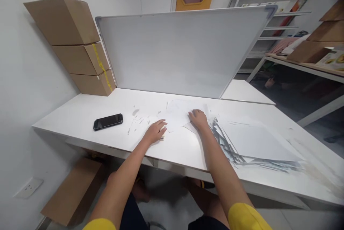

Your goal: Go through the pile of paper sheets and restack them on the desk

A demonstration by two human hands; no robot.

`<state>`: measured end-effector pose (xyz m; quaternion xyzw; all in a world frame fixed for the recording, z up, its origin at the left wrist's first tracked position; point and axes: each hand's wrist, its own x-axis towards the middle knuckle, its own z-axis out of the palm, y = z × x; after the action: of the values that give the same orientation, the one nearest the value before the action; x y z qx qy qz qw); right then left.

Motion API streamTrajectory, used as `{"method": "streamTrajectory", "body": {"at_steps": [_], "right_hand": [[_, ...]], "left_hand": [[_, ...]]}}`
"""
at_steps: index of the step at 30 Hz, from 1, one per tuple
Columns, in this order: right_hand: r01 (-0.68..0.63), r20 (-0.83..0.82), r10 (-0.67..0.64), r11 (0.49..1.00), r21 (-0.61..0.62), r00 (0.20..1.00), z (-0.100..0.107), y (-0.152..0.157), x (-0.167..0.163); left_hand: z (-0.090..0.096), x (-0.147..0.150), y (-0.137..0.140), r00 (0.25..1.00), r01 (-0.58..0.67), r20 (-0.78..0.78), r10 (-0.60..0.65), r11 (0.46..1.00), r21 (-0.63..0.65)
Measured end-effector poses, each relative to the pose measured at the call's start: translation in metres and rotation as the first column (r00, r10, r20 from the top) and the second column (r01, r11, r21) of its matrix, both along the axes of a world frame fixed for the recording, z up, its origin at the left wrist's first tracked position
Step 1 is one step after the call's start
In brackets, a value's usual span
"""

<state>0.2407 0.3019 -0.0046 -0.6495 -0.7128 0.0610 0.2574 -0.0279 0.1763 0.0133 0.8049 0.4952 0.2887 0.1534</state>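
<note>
A few thin white paper sheets (177, 115) lie flat and loosely overlapped at differing angles, spread between the left hand (156, 131) and the right hand (198, 118) and reaching a little beyond both. The right hand's fingers rest on their right side; the corner of a lower sheet juts out just beside that wrist. A small off-white object (162, 138) with a dark marking sits under the left hand's thumb, partly hidden.
</note>
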Motion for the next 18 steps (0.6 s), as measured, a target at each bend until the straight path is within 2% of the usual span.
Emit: {"method": "streamTrajectory", "body": {"at_steps": [7,13,18], "right_hand": [[0.008,-0.102,-0.010,1.000,-0.022,0.995,-0.0004,0.0007,-0.0039],[-0.043,-0.278,0.034,0.999,-0.025,0.960,-0.0029,0.0029,-0.0064],[-0.065,-0.391,0.013,0.991,-0.119,0.920,-0.0001,0.0035,-0.0036]], "left_hand": [[0.0012,-0.0003,0.0012,1.000,0.001,-0.002,-0.001,1.000,0.005],[-0.0018,-0.0006,0.0020,1.000,-0.004,-0.014,0.004,1.000,-0.003],[-0.0013,-0.0004,0.0012,1.000,-0.008,-0.018,0.008,1.000,-0.001]]}}
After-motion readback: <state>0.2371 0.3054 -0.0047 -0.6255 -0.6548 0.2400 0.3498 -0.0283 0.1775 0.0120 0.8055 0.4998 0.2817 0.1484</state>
